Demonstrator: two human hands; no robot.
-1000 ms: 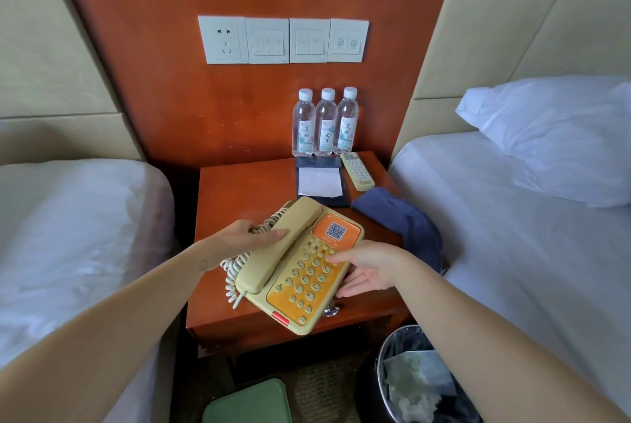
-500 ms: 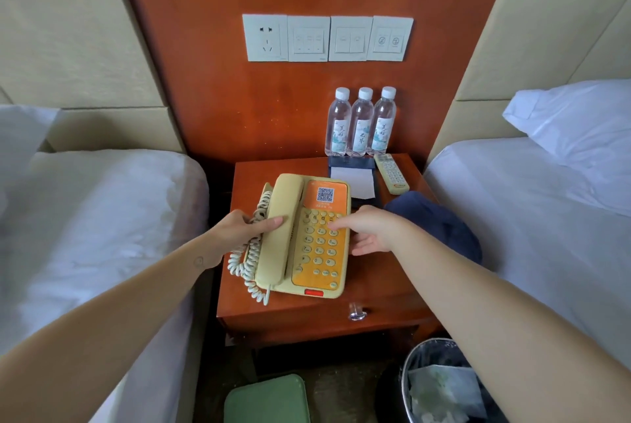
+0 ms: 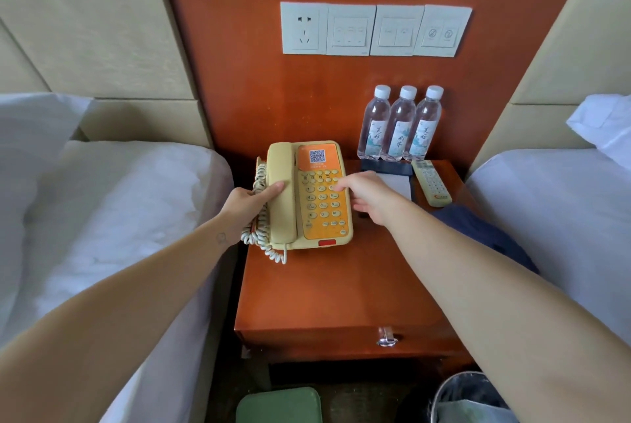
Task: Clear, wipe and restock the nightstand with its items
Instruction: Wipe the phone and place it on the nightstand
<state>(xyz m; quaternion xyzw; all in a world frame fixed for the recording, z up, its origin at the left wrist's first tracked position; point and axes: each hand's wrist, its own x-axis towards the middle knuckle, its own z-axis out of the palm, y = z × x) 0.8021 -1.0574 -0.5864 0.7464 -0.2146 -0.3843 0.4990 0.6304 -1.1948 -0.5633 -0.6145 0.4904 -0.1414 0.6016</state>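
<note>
Left grip [image 3: 249,200] closed on the telephone [image 3: 322,207]: thumb laid across the cream handset [image 3: 281,163], fingers curled down the left side among the coiled cord [image 3: 261,235]. Right grip [image 3: 370,197] holds the opposite edge, thumb tip on the orange keypad, fingers curled down beside the casing. Telephone sits flat on the bench [image 3: 341,286], back left part of the top, handset in its cradle, QR sticker toward the wall, cord trailing off the front left corner. Just right of it, partly hidden by the right hand, a white notepad [image 3: 397,185] in a dark holder [image 3: 386,167]; a pale remote [image 3: 432,183] lies beside that, slightly angled. Three water bottles [image 3: 399,125] stand upright in a touching row against the wood panel, behind the holder. Dark blue cloth [image 3: 485,235] bunched at the bench's right edge, below the remote. Drawer knob [image 3: 387,340] on the front face. Row of switch plates [image 3: 375,30] on the panel above. White beds on both sides, left bed [image 3: 119,218] and right bed [image 3: 546,218]. Bin [image 3: 471,398] and a green object [image 3: 280,405] on the floor in front; what the green object is, cannot tell.
</note>
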